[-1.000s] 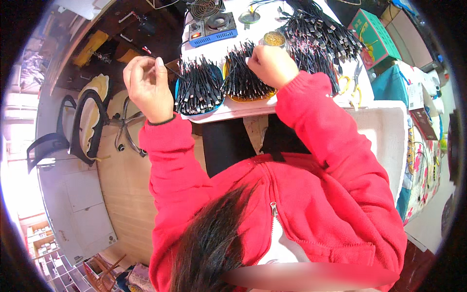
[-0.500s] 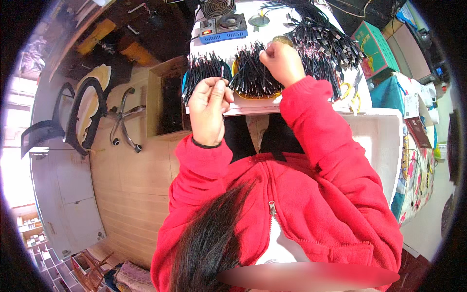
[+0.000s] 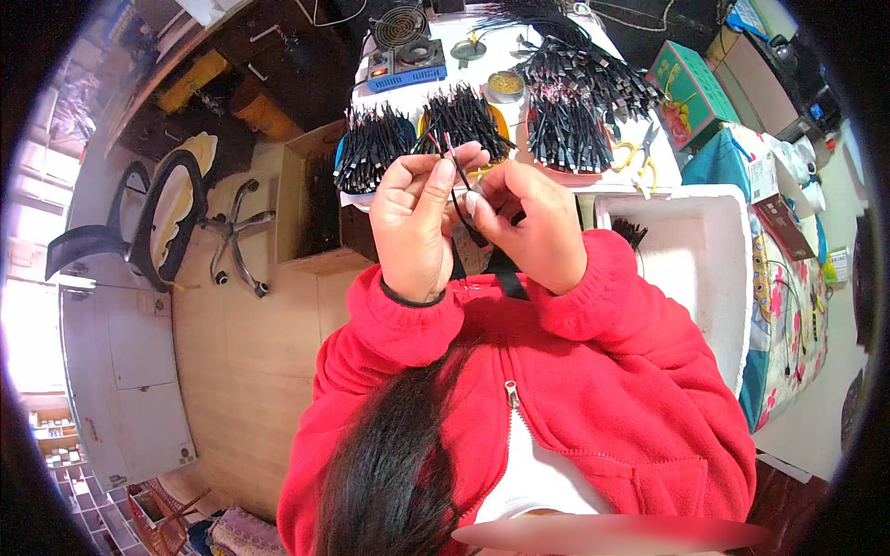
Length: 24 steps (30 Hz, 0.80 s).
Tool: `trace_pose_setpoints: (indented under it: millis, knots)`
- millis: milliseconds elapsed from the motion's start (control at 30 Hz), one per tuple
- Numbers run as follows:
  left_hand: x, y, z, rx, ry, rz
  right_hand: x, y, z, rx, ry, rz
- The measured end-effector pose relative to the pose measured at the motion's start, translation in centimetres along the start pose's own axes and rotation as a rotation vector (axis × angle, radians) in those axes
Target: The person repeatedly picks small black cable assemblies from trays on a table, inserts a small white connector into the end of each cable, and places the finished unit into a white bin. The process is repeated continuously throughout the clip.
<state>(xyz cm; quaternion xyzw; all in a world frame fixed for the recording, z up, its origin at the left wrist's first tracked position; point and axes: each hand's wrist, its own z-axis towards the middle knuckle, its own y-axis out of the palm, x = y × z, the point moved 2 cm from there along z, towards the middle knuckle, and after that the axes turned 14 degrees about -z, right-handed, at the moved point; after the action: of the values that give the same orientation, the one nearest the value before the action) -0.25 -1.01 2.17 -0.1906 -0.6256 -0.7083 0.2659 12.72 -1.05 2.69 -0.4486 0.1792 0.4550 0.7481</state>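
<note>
Close together in front of the table's near edge, my two hands hold a thin black cable (image 3: 459, 173) with stripped red wire ends pointing up. My left hand (image 3: 414, 222) pinches it between thumb and forefinger. The fingers of my right hand (image 3: 536, 221) are closed on its lower part; whether there is one cable or two in them, I cannot tell. Just beyond stand bundles of short black cables in a blue tray (image 3: 413, 132), a yellow tray (image 3: 502, 123) and a red tray (image 3: 567, 173).
At the back are a blue soldering unit (image 3: 406, 78), a fan (image 3: 400, 26), a round tin (image 3: 505, 86) and a heap of black cables (image 3: 598, 74). Yellow-handled scissors (image 3: 640, 159) lie at right. A white foam box (image 3: 700, 198) stands near my right arm.
My right hand has come back from beside the round tin to my left hand and now grips the cable too. The view has shifted slightly, and the tin is uncovered.
</note>
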Motion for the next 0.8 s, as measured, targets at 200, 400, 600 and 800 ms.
trace_pose_setpoints:
  millis: [200,400,600,800]
  knots:
    - [-0.1,1.3,-2.0,-0.08,0.018,0.018,-0.7,-1.4,-1.6,0.083,-0.081,-0.038]
    - [-0.2,1.7,-2.4,-0.094,-0.026,0.087,-0.9,-2.3,-2.0,0.055,-0.163,-0.075]
    - [-0.2,1.5,-2.8,-0.099,-0.017,0.13,0.1,-4.5,-0.7,-0.132,0.147,0.373]
    - [-0.5,1.1,-2.9,-0.179,-0.104,0.168,0.2,-4.3,0.0,-0.127,0.072,0.486]
